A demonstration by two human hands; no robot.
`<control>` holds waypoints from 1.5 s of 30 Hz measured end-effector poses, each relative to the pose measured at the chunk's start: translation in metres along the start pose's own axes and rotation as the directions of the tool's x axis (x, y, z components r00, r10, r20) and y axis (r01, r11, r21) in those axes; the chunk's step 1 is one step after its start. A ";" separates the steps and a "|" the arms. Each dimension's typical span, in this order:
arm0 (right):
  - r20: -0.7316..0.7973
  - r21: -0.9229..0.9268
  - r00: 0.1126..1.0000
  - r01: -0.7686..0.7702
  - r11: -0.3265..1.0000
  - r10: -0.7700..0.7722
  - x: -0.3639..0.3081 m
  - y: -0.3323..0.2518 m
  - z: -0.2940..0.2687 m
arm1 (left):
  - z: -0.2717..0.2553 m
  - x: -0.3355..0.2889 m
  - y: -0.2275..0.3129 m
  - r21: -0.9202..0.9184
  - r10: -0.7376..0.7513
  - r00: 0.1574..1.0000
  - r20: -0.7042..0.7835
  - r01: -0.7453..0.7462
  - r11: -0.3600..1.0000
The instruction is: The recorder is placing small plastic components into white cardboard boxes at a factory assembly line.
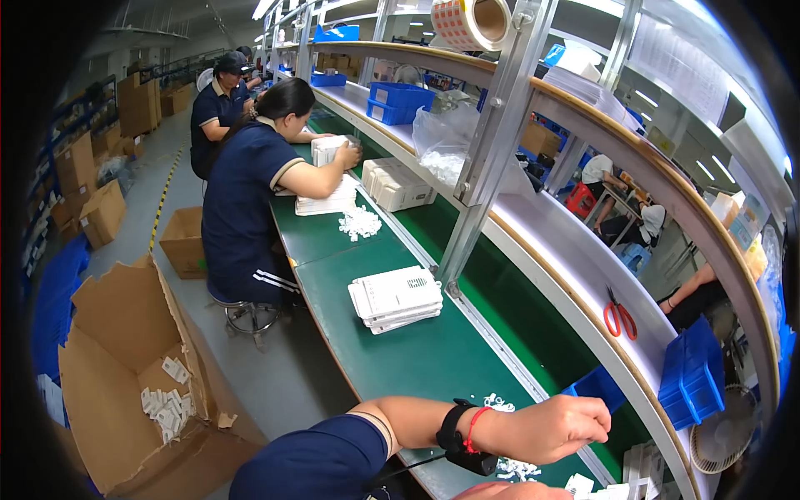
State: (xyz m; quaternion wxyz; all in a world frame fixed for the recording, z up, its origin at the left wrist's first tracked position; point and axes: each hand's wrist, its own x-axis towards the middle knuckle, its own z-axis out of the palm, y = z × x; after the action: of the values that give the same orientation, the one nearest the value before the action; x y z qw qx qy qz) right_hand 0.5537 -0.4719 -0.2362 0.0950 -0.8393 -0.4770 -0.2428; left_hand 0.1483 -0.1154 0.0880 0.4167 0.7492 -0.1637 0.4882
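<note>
My left hand (pixel 560 427), with a black band and a red cord at the wrist, is raised over the green bench top. Its fingers are curled together; whatever they hold, if anything, cannot be made out. Low at the bottom edge lies part of my right hand (pixel 521 492), its fingers cut off from view. Small white plastic pieces (pixel 518 470) are scattered on the bench beside the hands, with more partly behind my left wrist. White flat pieces (pixel 579 483) show at the lower edge, to the right of my right hand.
A stack of flat white boxes (pixel 396 298) stands on the bench (pixel 333 292). Red-handled pliers (pixel 619 317) and a blue bin (pixel 692 373) rest on the shelf at right. A large open carton (pixel 117 333) sits at left. A co-worker (pixel 250 200) handles white boxes farther along.
</note>
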 end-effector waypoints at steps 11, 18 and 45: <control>0.200 0.220 0.919 -0.379 0.899 0.339 0.107 -0.123 -0.196 | -0.017 0.002 0.015 0.126 0.061 0.995 -0.073 -0.051 0.991; 0.340 0.062 0.881 -0.370 0.927 0.329 0.070 -0.038 -0.119 | -0.016 0.003 0.010 0.163 0.079 0.995 -0.060 -0.068 0.984; -0.155 0.947 0.985 0.169 0.272 -0.074 0.236 -0.335 -0.260 | 0.003 0.003 -0.014 0.167 -0.148 0.986 -0.079 0.159 0.973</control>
State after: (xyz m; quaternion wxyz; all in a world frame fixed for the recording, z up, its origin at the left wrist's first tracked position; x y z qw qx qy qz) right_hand 0.2886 -0.2186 0.0818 0.5786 -0.5656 -0.5855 0.0515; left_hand 0.1609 -0.1090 0.0830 0.3919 0.7764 -0.0485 0.4913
